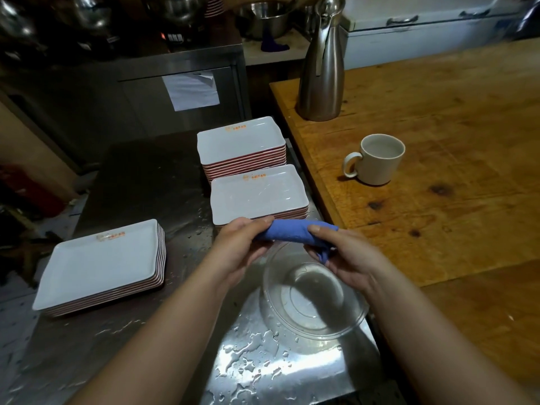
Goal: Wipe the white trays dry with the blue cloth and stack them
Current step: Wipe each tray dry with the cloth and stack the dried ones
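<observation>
both hands gripped the blue cloth (285, 232), rolled into a thick sausage and held level above the clear glass bowl (314, 299). the left hand (241, 247) wrapped its fingers round the cloth's 9 o'clock end, thumb on top; the right hand (340, 252) clasped the 3 o'clock end, where a loose tail of cloth hung down toward the bowl. the bowl sat on the wet steel counter (163, 331), with puddles and droplets spread at 6 o'clock of it.

three stacks of white trays stood on that counter. the near stack (258, 194) lay just past the cloth at 12 o'clock, its front edge hidden behind the hands and cloth, its top tray showing streaks of water. the far stack (241, 141), taller, sat right behind it, further toward 12 o'clock. the left stack (100, 264) rested well apart at 9 o'clock of the hands.

on the wooden table (453, 141) at 3 o'clock of the counter stood a cream mug (377, 159) with liquid inside and, beyond it toward 11 o'clock, a steel jug (321, 68).
</observation>
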